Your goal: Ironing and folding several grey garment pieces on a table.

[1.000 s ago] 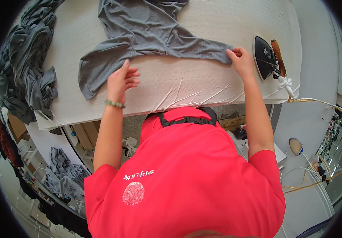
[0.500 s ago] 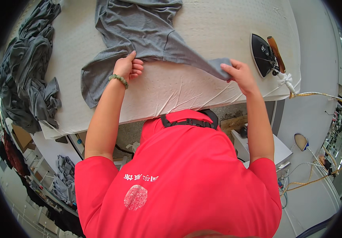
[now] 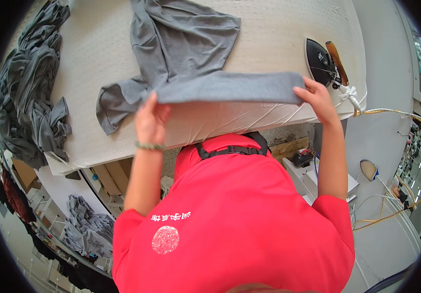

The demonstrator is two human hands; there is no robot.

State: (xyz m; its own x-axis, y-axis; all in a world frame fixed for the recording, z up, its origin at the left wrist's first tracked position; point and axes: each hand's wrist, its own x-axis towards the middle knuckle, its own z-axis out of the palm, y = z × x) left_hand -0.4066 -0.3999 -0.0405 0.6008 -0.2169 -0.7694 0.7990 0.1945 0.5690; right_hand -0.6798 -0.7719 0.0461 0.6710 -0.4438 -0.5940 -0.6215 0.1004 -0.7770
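Grey garment (image 3: 191, 44), just one, rumpled, its one sleeve (image 3: 235, 88) pulled smooth, left hand (image 3: 151, 121) and right hand (image 3: 319, 100) pinching; one iron (image 3: 319, 61) nearby.

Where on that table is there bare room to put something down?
Bare white cover shows between the crumpled heap and the grey garment, and between the garment and the iron. It is crowded along the front, where the right hand pinches the garment and the left hand is at its edge.
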